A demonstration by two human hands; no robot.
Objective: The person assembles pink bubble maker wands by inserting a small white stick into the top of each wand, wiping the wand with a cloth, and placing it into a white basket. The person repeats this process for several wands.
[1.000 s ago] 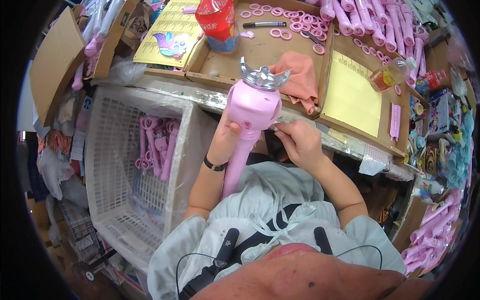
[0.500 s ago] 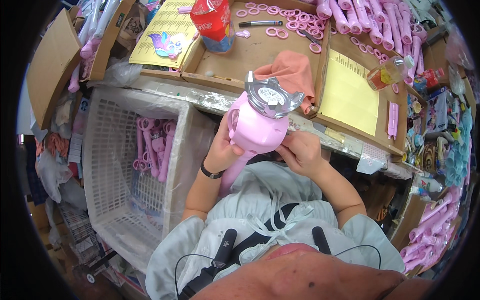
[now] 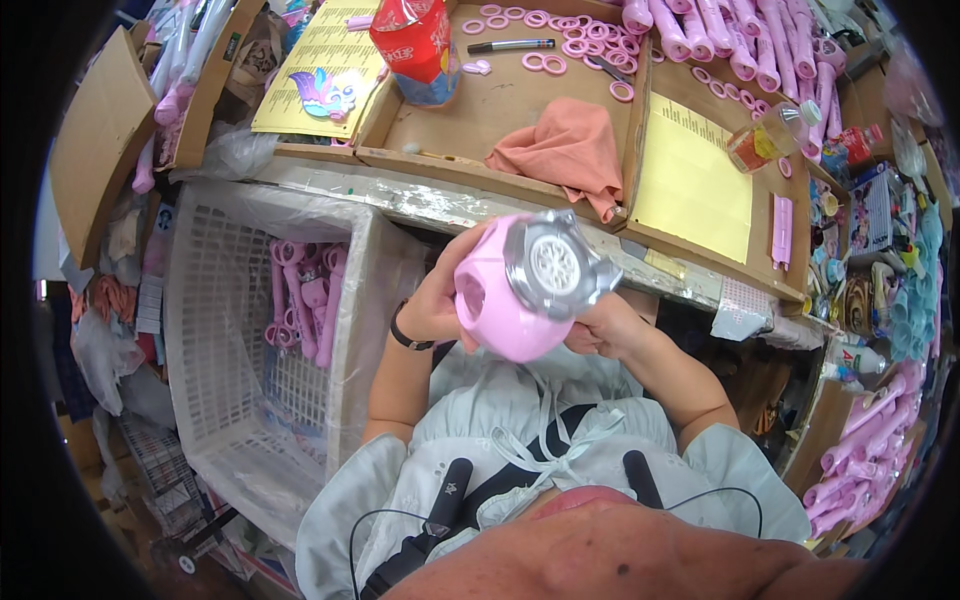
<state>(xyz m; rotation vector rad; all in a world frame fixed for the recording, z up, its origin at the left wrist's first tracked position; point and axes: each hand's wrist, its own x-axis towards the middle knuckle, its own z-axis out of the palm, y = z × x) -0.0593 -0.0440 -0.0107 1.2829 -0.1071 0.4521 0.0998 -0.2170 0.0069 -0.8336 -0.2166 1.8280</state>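
Observation:
A pink plastic toy wand with a big rounded head is in front of my lap. Its head has an oval opening in the side and a silver crown-like top with a patterned disc in the middle. My left hand, with a black band at the wrist, is closed around its left side. The handle is out of sight behind the head. At the lower right of the silver top is my right hand, its fingers curled and partly hidden by the toy. What those fingers hold, if anything, does not show.
At left stands a white plastic basket with several pink toy parts. Cardboard trays on the bench carry pink rings, a marker, an orange cloth, a red bag, yellow paper and a bottle.
The toy wand has tilted to the right and come lower, toward my body, so its silver top faces up more. My right hand has moved slightly down beside it.

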